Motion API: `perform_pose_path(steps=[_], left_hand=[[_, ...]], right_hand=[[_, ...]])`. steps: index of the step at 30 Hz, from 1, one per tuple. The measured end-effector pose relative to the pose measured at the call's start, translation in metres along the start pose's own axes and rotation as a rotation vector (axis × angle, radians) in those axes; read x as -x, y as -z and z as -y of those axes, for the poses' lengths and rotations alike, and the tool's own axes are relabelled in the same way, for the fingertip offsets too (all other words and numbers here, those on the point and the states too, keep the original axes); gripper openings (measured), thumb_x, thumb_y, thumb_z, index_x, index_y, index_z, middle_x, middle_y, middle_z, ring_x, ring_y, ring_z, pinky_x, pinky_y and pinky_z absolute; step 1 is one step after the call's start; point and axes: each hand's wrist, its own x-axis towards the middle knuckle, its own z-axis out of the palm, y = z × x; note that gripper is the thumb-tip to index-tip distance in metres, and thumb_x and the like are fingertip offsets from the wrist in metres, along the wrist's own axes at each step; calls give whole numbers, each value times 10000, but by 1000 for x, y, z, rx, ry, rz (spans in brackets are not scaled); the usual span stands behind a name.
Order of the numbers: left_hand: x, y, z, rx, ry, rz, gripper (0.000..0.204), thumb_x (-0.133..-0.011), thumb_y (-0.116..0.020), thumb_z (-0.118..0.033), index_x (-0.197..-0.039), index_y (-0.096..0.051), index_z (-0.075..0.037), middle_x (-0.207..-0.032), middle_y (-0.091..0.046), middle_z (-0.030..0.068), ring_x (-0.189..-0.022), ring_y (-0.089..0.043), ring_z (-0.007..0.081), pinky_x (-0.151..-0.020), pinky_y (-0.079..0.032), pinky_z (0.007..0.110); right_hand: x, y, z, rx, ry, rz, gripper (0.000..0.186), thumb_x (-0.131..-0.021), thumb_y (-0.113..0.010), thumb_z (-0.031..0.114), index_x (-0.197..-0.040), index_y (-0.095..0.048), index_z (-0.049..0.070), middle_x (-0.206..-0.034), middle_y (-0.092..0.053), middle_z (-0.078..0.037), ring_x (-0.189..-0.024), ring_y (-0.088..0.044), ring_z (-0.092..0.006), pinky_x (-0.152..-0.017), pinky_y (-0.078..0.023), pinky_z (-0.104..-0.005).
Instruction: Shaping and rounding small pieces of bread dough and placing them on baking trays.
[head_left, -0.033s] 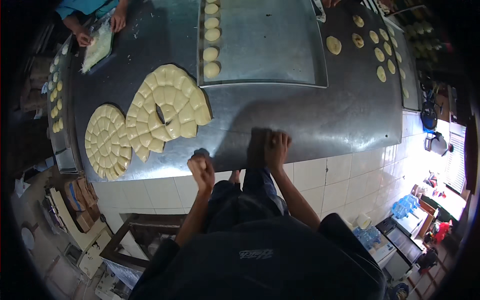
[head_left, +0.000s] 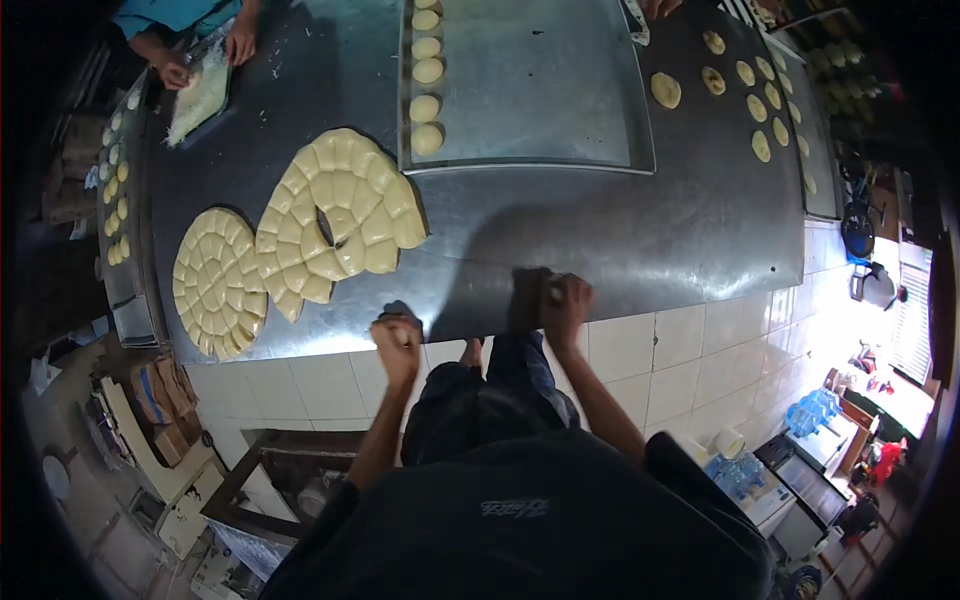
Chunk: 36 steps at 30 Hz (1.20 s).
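dough discs: two scored rounds on metal table; left hand fisted, right hand gripping table edge.

A steel worktable with a white-tiled front carries two round slabs of dough cut into segments, a large metal tray with a row of dough balls, and flattened dough rounds at the far right.

head cam | 1 view | looks steeply down, high over steel table | wide fisheye
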Motion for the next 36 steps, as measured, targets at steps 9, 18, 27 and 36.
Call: perform_pose_path(steps=[9,18,27,36], left_hand=[[5,-11,21,-45,-124,-40,185,-809,-629,-53,-905,-473,-22,-932,-514,178,-837,-498,327,-799,-395,419],[7,-14,-24,14,40,-13,354,-780,-682,-109,-1104,-559,-37,-1083,-562,154,-1028,-520,362,-969,-341,438],[-44,-16,-70,246,-77,160,485,-835,-719,-133,-1246,-486,-24,-1196,-539,150,-1066,-562,254,-884,-484,354],[-58,-28,-73,363,226,27,392,-887,-644,-96,-1194,-416,-14,-1071,-534,136,-957,-565,206,-827,-474,311]], right_hand=[[22,-3,46,-76,69,23,155,-820,-670,135,-881,-562,42,-905,-575,-150,-878,-535,-352,-822,-400,-461],[22,-6,84,-172,32,0,300,-789,-642,56,-1074,-552,37,-1000,-572,-148,-993,-533,-352,-890,-400,-432],[8,17,96,-603,-57,317,532,-720,-784,85,-1185,-525,68,-1136,-557,-132,-991,-574,-266,-824,-486,-365],[-30,-21,121,-447,23,690,489,-707,-771,129,-1154,-578,89,-1095,-590,-116,-984,-593,-278,-805,-500,-378]])
